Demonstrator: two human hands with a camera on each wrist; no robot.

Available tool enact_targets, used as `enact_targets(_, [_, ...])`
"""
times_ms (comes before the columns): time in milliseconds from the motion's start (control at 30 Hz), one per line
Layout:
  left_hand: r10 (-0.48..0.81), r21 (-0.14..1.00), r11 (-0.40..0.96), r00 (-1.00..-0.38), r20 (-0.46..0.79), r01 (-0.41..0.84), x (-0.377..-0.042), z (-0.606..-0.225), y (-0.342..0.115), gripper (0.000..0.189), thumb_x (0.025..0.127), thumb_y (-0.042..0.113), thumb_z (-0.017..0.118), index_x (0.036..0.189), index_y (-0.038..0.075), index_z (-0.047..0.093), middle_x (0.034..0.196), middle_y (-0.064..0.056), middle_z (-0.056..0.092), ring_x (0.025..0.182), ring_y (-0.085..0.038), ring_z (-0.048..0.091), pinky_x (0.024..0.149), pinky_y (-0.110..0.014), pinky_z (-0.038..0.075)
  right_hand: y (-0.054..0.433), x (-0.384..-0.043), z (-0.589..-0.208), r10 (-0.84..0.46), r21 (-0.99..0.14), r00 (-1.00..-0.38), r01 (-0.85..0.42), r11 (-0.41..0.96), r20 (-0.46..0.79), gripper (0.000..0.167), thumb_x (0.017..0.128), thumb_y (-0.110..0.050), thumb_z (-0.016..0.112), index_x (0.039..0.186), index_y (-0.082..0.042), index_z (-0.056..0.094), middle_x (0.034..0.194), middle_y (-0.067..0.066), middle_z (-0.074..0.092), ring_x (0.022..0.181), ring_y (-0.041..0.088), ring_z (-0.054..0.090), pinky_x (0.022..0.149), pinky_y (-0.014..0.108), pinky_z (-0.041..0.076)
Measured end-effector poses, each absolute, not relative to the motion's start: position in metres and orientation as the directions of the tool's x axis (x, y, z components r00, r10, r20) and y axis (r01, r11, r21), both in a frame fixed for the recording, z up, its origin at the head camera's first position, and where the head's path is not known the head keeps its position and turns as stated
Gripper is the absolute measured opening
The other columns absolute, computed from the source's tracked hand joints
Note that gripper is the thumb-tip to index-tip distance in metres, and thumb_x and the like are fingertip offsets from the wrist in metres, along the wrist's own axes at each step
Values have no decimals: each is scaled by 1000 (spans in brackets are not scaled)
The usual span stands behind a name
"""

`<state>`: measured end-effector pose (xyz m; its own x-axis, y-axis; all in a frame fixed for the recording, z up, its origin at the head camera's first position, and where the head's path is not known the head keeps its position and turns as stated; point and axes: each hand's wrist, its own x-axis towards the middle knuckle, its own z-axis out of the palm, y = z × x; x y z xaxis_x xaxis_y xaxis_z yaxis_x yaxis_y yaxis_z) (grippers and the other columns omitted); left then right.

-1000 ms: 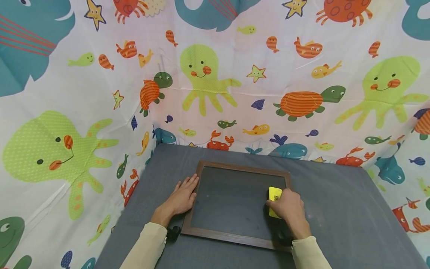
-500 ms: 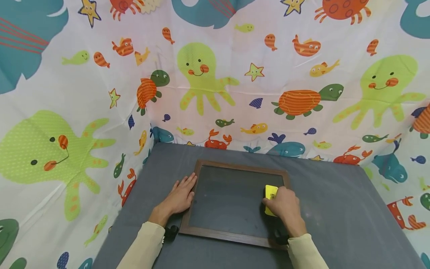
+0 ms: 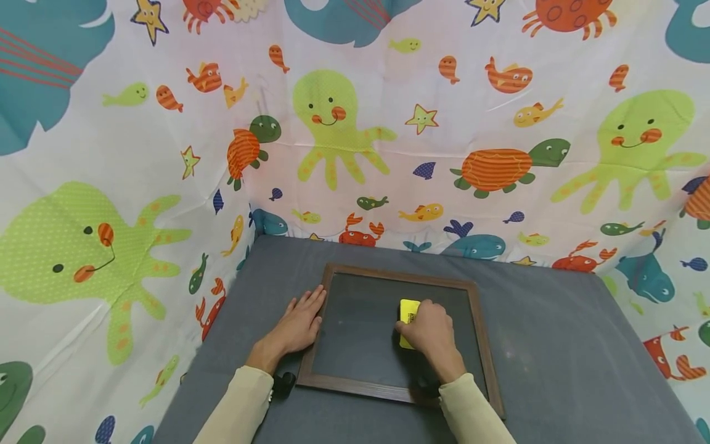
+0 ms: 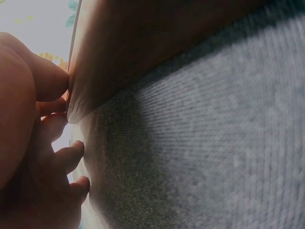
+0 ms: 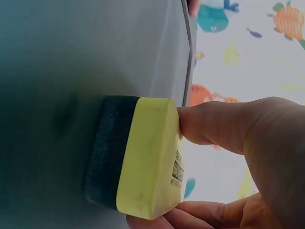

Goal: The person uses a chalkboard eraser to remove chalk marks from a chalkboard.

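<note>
A small blackboard [image 3: 360, 333] in a brown wooden frame lies flat on the grey cloth. My right hand [image 3: 432, 333] grips a yellow eraser [image 3: 408, 313] right of the board's middle. In the right wrist view the eraser [image 5: 150, 157] has a dark felt side that faces the board surface, with the thumb on one end and fingers at the other. My left hand [image 3: 294, 325] rests with straight fingers at the board's left edge. In the left wrist view its fingertips [image 4: 76, 148] touch or lie close to the frame's side.
Grey cloth [image 3: 554, 351] covers the table around the board. Behind and at both sides hangs a white curtain [image 3: 355, 142] printed with octopuses, turtles, crabs and fish. A black wrist strap piece [image 3: 285, 383] shows by the left sleeve.
My right hand has moved left across the board with the eraser, from near the right side of the frame. The left hand stays at the left edge.
</note>
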<state>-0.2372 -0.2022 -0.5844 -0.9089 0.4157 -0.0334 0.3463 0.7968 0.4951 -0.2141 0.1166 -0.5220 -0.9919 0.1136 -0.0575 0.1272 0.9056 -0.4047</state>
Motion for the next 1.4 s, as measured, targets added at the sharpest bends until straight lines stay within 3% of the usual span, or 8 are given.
enact_targets(700, [413,480,804,-910,-24,352,-238,-583,-201,64,115,14,51,173,2,28,183,-15,23,168,-44,24,132,-71,18,34,-229,-523,18,-406,-998,42,913,-63,64,84,-42,91,118,7,68,97,17,67,84,29,64,82,47,63])
enact_targets(1400, [401,485,810,-915,-50,329,-237,-583,-200,65,116,19,51,174,4,27,183,-12,21,169,-43,22,133,-70,15,-13,-232,-524,-93,-397,-994,-65,915,-51,59,87,-42,91,115,6,71,96,16,67,85,29,66,82,48,65])
